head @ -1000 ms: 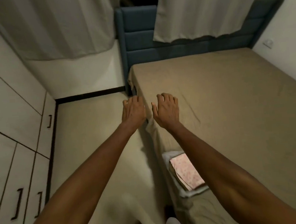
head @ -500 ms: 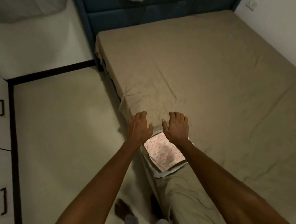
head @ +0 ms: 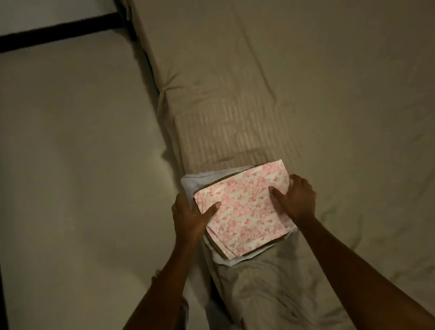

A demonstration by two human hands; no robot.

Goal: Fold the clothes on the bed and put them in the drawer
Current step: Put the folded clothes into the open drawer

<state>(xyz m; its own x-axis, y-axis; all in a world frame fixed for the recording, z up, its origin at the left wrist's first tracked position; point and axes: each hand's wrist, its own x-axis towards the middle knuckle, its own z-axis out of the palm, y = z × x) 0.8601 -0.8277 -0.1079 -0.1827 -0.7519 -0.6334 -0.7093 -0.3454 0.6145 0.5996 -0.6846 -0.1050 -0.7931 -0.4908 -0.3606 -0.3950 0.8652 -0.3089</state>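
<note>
Dim light over the whole room, and your view drops straight down onto the bed (head: 307, 68), its tan sheet creased and wrinkled, filling the right and centre of the frame. Left of it runs the pale floor (head: 70, 175), bordered by a dark skirting strip (head: 45, 32) along the top and down the far left edge.

Right at the bed's near left edge sits the stack of folded clothes (head: 243, 212). On top you've got a white piece with a pink floral print (head: 245, 209), folded to a rough rectangle and turned slightly askew. Under it, a plain pale garment (head: 194, 182) pokes out at the upper left and along the lower edge, with a stitched hem showing at the top. The stack rests on the sheet.

Now your hands. Your left hand (head: 189, 218) is against the stack's left side, thumb laid over the floral top, fingers down along the edge and mostly hidden. Your right hand (head: 296, 198) mirrors it on the right side, thumb on the print, fingers curled round the far edge. So they're set apart, one on each side, gripping the pile between them. Both forearms reach in from the bottom of the frame.
</note>
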